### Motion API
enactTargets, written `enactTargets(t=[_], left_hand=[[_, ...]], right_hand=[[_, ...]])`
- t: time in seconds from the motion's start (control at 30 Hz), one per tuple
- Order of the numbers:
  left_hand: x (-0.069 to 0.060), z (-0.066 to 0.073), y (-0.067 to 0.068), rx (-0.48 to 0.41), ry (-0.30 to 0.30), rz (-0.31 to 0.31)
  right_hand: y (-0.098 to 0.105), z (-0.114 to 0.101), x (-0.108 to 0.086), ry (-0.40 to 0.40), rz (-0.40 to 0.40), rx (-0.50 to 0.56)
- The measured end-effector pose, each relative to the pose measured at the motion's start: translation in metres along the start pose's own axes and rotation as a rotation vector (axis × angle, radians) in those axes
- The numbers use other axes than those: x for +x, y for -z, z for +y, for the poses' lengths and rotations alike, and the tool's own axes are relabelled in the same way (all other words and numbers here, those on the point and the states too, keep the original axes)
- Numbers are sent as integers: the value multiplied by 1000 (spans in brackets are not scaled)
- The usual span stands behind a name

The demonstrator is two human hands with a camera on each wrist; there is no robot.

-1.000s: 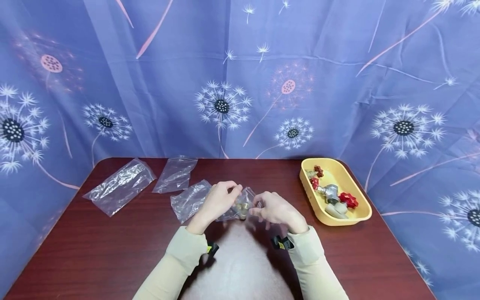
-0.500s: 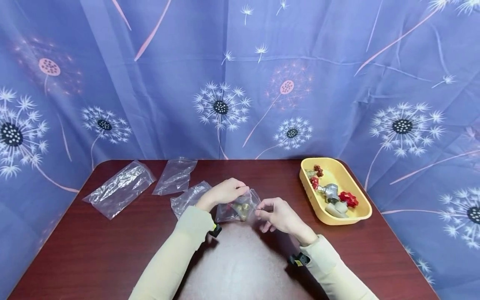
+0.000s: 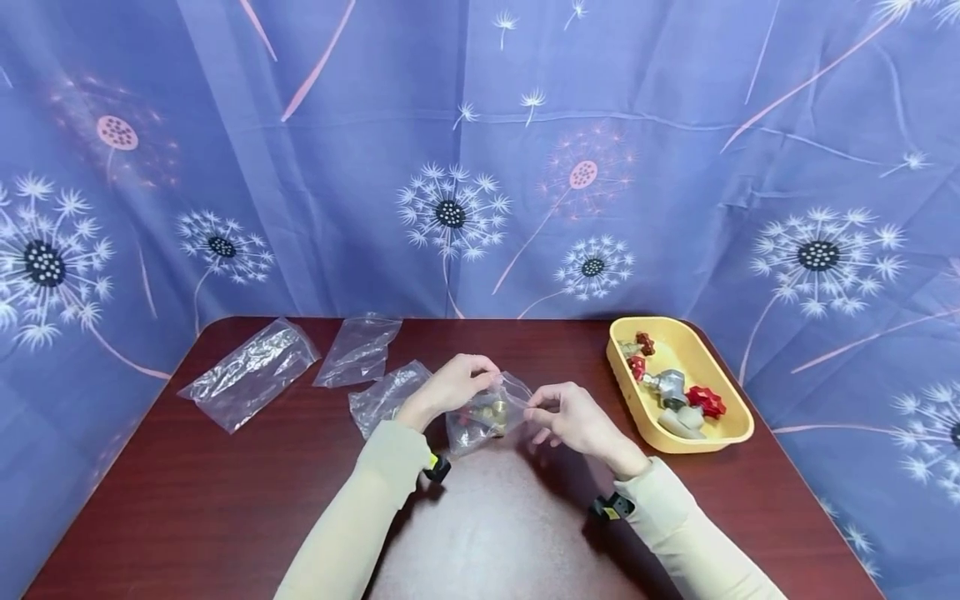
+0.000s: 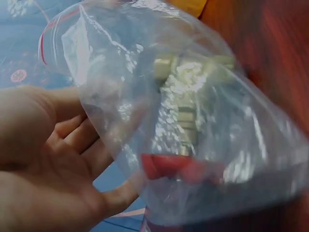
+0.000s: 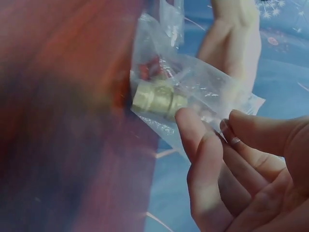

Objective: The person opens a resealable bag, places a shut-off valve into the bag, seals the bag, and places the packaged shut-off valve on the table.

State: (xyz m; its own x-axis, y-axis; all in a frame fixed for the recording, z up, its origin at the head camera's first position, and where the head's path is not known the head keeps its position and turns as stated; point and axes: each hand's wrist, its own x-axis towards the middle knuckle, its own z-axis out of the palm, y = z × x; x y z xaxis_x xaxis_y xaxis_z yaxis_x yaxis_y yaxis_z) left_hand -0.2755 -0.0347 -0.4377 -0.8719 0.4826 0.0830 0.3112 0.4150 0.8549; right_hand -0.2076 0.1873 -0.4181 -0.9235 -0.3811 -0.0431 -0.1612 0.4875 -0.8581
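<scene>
A clear zip bag (image 3: 468, 429) hangs between my hands in the middle of the table, holding a brass valve (image 4: 186, 72) with a red handwheel (image 4: 169, 166). My left hand (image 3: 455, 385) grips the bag's upper edge; in the left wrist view its fingertips are partly behind the plastic. With thumb and index finger, my right hand (image 3: 573, 418) pinches the bag's edge on the right side. The right wrist view shows the valve body (image 5: 159, 99) inside the plastic, just beyond the right fingertips (image 5: 234, 116). A red line (image 4: 44, 46) runs along the bag's mouth.
At the right rear stands a yellow tray (image 3: 729, 392) with several valves, some with red handwheels (image 3: 705, 401). Flat clear bags (image 3: 251, 371), (image 3: 362, 348) and another bag (image 3: 386, 398) lie left of my hands. A blue flowered curtain (image 3: 510, 283) borders the table.
My right hand has drawn back to the right and now pinches the bag's edge. The left hand has shifted slightly right, and the bag with the valve has been tilted and lifted a little.
</scene>
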Motion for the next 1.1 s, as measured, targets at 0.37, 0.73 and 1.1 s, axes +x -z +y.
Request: enactTargets(t=[0.37, 0.73, 1.1], left_hand=[[-12, 5, 9, -136, 0, 398], [-31, 18, 8, -360, -79, 466], [-38, 4, 4, -397, -52, 461]], right_hand=[[33, -28, 12, 117, 131, -232], [50, -40, 25, 288, 257, -273], [36, -13, 41, 279, 191, -5]])
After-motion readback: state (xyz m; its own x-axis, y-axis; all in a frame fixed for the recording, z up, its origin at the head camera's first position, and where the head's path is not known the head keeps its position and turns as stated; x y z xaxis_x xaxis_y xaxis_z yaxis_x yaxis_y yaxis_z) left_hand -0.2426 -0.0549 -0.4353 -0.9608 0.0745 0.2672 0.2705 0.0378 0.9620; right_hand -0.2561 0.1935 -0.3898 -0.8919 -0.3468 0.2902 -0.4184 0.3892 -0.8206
